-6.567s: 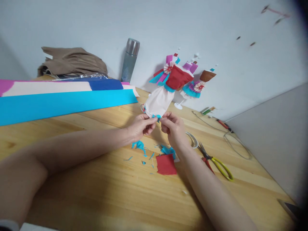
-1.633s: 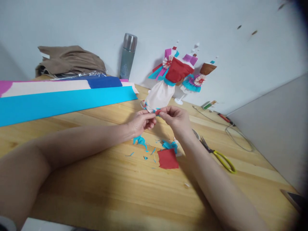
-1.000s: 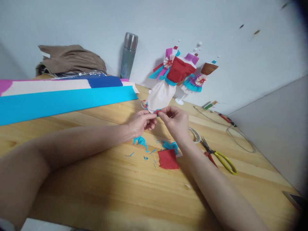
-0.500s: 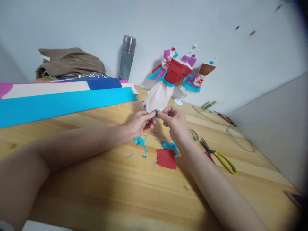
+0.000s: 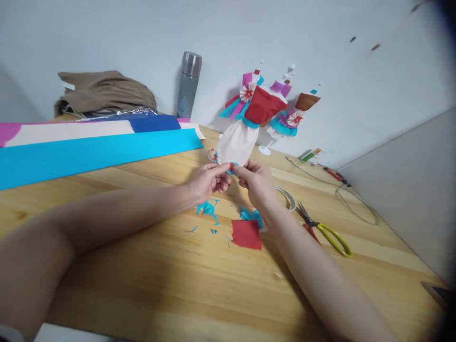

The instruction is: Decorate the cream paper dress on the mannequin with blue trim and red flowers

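Note:
A miniature dress (image 5: 236,142) on a small white dress form leans between my hands, with a red bodice (image 5: 264,107), a blue waistband and a pale gathered skirt. Red and blue trim (image 5: 232,167) runs along its hem. My left hand (image 5: 213,180) pinches the hem from the left, its lower fingers curled beneath. From the right, my right hand (image 5: 257,180) pinches the same hem, thumb and forefinger on the trim. Below them lie a red paper square (image 5: 246,234), crumpled blue scraps (image 5: 251,216) and more blue cuttings (image 5: 207,209).
Yellow-handled scissors (image 5: 324,230) lie at right beside a tape roll (image 5: 286,198). Several dressed forms (image 5: 292,121) stand behind. Blue paper (image 5: 99,154), a brown cloth (image 5: 107,92) and a flask (image 5: 188,85) are at the back left. A cable (image 5: 358,213) curves at right.
The dress has shifted very slightly right and its upper part has tipped a little. My right hand has lowered slightly at the hem; both hands keep their pinch.

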Demonstrator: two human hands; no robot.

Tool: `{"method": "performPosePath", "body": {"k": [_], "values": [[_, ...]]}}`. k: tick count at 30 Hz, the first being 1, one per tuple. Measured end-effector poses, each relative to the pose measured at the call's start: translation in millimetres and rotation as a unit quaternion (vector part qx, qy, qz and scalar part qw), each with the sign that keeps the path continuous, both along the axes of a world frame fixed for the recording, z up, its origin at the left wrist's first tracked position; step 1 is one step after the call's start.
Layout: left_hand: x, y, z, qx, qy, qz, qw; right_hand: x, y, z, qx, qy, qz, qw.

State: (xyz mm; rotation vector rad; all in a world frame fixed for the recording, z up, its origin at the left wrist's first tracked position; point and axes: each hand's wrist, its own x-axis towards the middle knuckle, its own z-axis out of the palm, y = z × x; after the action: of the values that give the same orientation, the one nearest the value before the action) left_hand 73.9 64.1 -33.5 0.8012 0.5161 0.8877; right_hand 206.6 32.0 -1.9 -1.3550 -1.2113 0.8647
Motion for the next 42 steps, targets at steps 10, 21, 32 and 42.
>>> {"method": "performPosePath", "body": {"k": [10, 21, 32, 42], "values": [[-1, 0, -1.6, 0.005, 0.009, 0.013, 1.0, 3, 2, 0.0, -0.018, 0.037, 0.023, 0.999], [0, 1, -1.4, -0.007, 0.004, 0.015, 1.0, 6, 0, 0.9, 0.003, 0.002, 0.016, 1.0], [-3, -2, 8.9, -0.036, 0.025, -0.001, 0.999, 21, 7, -0.7, 0.0, 0.012, -0.069, 0.998], [-1, -3, 5.6, -0.011, 0.053, 0.028, 0.998, 28, 6, 13.7, 0.017, -0.004, -0.069, 0.997]]}}
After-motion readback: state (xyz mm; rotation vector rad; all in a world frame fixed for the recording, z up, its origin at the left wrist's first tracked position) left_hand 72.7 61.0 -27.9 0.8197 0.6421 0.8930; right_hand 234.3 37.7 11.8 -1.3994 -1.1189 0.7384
